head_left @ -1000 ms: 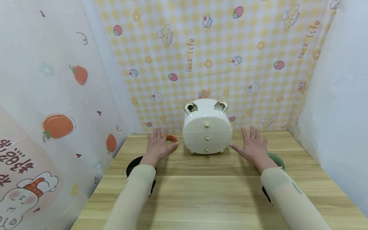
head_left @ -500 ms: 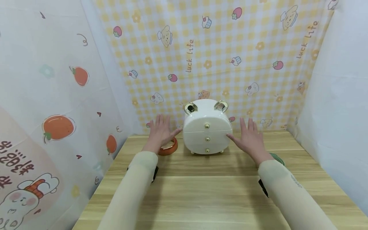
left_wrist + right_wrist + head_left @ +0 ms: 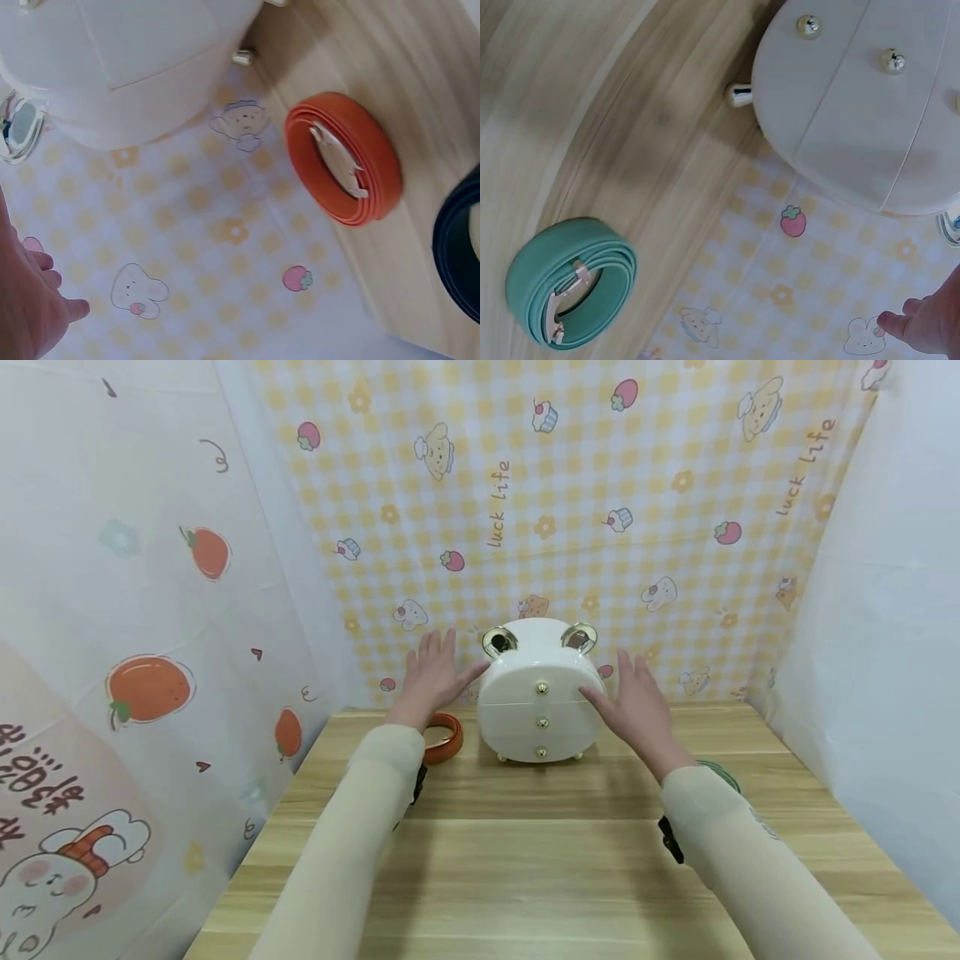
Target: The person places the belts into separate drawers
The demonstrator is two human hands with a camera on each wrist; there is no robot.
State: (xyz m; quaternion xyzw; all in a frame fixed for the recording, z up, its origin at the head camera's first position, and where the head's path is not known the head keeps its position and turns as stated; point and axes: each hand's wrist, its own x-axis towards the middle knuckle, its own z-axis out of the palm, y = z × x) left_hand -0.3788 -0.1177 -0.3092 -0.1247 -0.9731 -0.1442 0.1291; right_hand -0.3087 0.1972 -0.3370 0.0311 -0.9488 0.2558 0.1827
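A white rounded box (image 3: pixel 517 727) with gold knobs, small feet and two gold-rimmed ears stands at the back of the table. On its left side my left hand (image 3: pixel 433 677) is raised with fingers extended, the thumb overlapping the box's edge in the head view. My right hand (image 3: pixel 636 708) is held up on the other side, fingers straight, its thumb in front of the box's right part. Neither hand holds anything. Below my left hand lies a coiled orange belt (image 3: pixel 386 161). A coiled green belt (image 3: pixel 536 266) sits to the right, partly behind my right sleeve in the head view.
A black coil (image 3: pixel 450 232) lies on the wooden table (image 3: pixel 540 877) at the left, hidden by my left sleeve in the head view. Behind the box hangs a yellow checked cloth (image 3: pixel 585 468). White cloths close off both sides.
Both hands have risen off the tabletop area and moved inward toward the box's sides. The orange belt has come into view below the left hand, while the left arm now covers the black coil.
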